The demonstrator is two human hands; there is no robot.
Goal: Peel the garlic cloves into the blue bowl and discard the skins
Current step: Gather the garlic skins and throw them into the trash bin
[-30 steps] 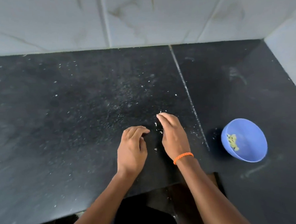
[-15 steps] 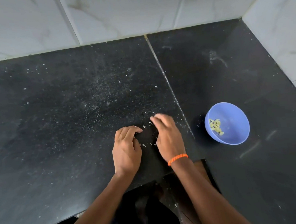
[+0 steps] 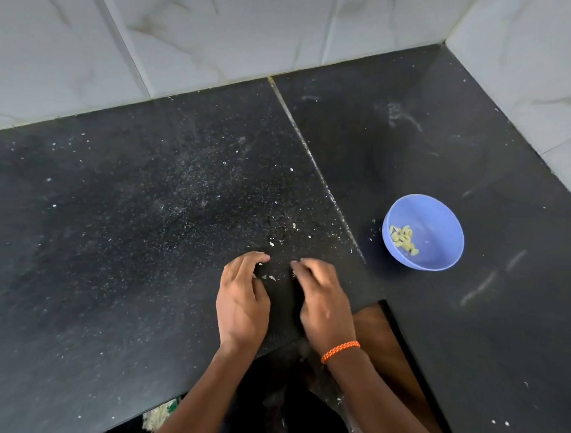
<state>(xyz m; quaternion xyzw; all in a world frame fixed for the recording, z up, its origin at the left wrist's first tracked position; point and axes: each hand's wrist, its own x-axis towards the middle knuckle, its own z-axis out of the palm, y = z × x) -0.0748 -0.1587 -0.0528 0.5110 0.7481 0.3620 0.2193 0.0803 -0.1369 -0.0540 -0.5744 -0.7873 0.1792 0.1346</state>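
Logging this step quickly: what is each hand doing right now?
Left hand: open, fingers curled, palm down on the countertop, holding nothing visible.
Right hand: open, palm down beside it, holding nothing visible.
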